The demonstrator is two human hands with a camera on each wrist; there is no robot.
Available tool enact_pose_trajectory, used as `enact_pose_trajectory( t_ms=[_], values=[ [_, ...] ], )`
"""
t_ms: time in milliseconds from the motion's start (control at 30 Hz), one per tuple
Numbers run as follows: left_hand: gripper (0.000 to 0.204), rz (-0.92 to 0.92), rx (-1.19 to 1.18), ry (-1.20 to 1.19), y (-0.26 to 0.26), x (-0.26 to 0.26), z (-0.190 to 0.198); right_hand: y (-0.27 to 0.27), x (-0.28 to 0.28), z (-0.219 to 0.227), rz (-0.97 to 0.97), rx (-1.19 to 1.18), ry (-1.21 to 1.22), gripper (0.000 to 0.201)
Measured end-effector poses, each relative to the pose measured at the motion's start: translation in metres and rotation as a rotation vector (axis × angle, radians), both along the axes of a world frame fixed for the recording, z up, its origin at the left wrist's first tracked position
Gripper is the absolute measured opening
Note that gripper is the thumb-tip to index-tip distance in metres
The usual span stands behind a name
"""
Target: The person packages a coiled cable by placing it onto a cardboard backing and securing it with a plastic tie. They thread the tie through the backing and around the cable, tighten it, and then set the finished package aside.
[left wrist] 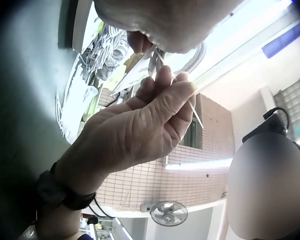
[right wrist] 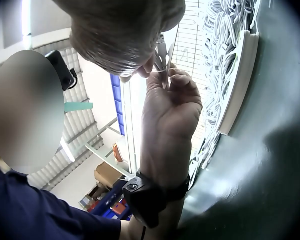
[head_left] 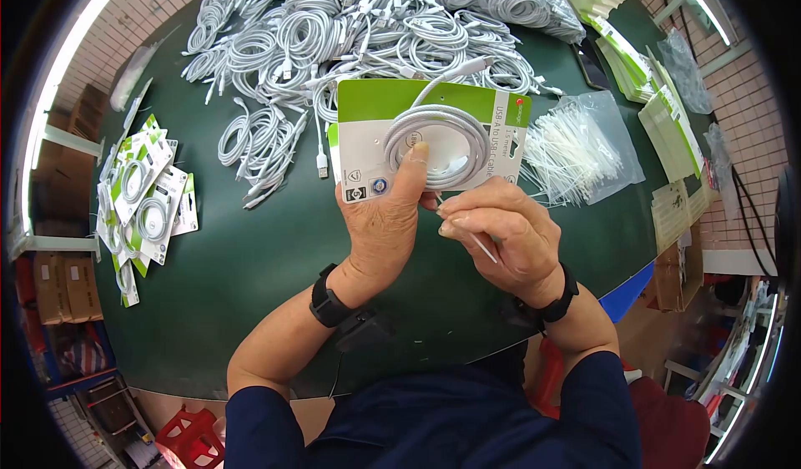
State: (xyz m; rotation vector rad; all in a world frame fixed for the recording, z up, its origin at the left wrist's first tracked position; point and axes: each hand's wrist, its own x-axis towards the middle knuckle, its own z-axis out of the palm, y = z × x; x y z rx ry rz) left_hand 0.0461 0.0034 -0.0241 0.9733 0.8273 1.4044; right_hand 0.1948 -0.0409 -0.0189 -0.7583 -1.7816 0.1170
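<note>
My left hand (head_left: pixel 385 227) grips a green-and-white packaging card (head_left: pixel 367 95) labelled as a USB-A to USB-C cable. Its thumb presses on the lower left of a coiled grey-white cable (head_left: pixel 480 139) lying against the card's front. One connector end (head_left: pixel 474 66) sticks up past the card's top edge. Close to the card's lower edge, my right hand (head_left: pixel 509 231) pinches a thin white cable tie (head_left: pixel 484 249), whose tail points down and right. In the left wrist view the tie's tail (left wrist: pixel 196 115) pokes out below the right hand's fingers. Behind the card, the left fingers are mostly hidden.
Coiled cables (head_left: pixel 292 39) are heaped across the back of the green table (head_left: pixel 250 302). A bag of white cable ties (head_left: pixel 576 148) lies to the right, near stacked cards (head_left: pixel 672 131). Carded cables (head_left: pixel 150 206) pile up at the left. A phone (head_left: pixel 591 64) lies back right.
</note>
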Motion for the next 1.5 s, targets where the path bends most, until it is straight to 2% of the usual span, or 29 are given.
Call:
enact_pose_trajectory(
  t_ms=[67, 167, 300, 400, 600, 733, 800, 900, 1000, 1067, 1333, 1500],
  values=[
    [0.018, -0.006, -0.006, 0.019, -0.001, 0.001, 0.0, 0.0, -0.001, 0.002, -0.04, -0.031, 0.05, 0.033],
    [0.018, -0.016, 0.005, 0.031, -0.004, 0.002, 0.0, 0.004, -0.009, -0.011, -0.027, -0.053, 0.388, 0.03],
    [0.019, -0.06, -0.035, 0.01, -0.005, 0.003, -0.007, 0.012, 0.007, 0.0, -0.139, 0.075, 0.016, 0.028],
    [0.019, -0.091, -0.051, 0.024, -0.005, 0.002, -0.011, 0.015, 0.013, 0.001, -0.196, 0.122, -0.135, 0.03],
    [0.018, -0.098, -0.052, 0.042, -0.001, 0.001, -0.017, 0.017, 0.009, -0.001, -0.265, 0.181, -0.251, 0.048],
    [0.017, -0.087, -0.105, 0.02, 0.0, 0.002, -0.015, 0.016, 0.01, -0.002, -0.255, 0.177, -0.32, 0.05],
    [0.017, -0.1, -0.042, 0.072, -0.001, 0.0, -0.017, 0.011, 0.014, 0.004, -0.224, 0.138, -0.384, 0.051],
    [0.015, -0.075, 0.025, 0.095, -0.002, 0.0, -0.015, 0.007, 0.015, 0.007, -0.203, 0.14, -0.383, 0.051],
    [0.016, -0.007, 0.207, 0.221, -0.003, -0.002, -0.018, 0.006, 0.016, 0.007, -0.173, 0.208, -0.403, 0.052],
    [0.016, -0.006, 0.22, 0.22, -0.004, -0.002, -0.017, 0.003, 0.016, 0.006, -0.169, 0.204, -0.372, 0.051],
    [0.018, -0.066, -0.071, -0.016, -0.005, 0.001, -0.006, 0.001, 0.015, 0.005, -0.202, 0.179, -0.28, 0.041],
    [0.019, -0.068, -0.097, -0.043, -0.005, 0.0, -0.005, 0.001, 0.012, 0.005, -0.237, 0.173, -0.242, 0.041]
  ],
)
